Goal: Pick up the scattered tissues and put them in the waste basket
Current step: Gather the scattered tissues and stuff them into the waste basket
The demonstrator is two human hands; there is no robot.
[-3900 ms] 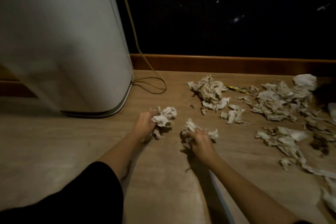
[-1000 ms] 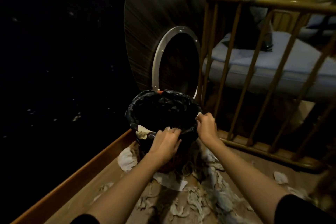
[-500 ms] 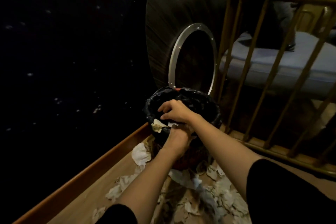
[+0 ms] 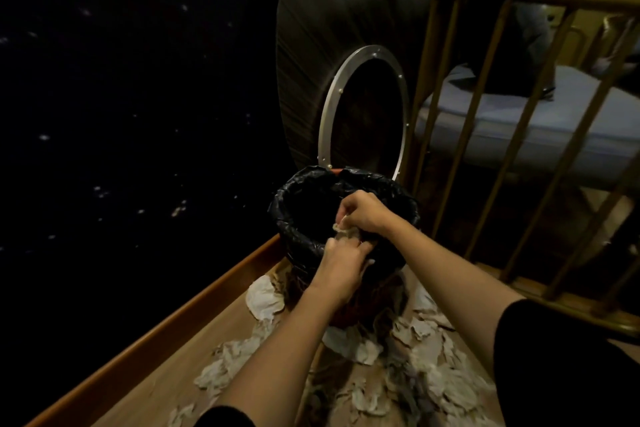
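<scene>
Head view: half a second on, the right hand (image 4: pixel 360 211) had shifted over the waste basket (image 4: pixel 294 218), both hands pinching one crumpled tissue (image 4: pixel 344 230) at its near rim; the left hand (image 4: pixel 341 262) gripped from below. Scattered tissues (image 4: pixel 415 374), too many to count, crowded the floor (image 4: pixel 166 367) between skirting and railing (image 4: pixel 460 135).

Waste basket (image 4: pixel 294 218) interior too dark — contents hidden.

Both arms extended, left hand (image 4: pixel 341 263) below right hand (image 4: pixel 363 213), fingers curled.
</scene>
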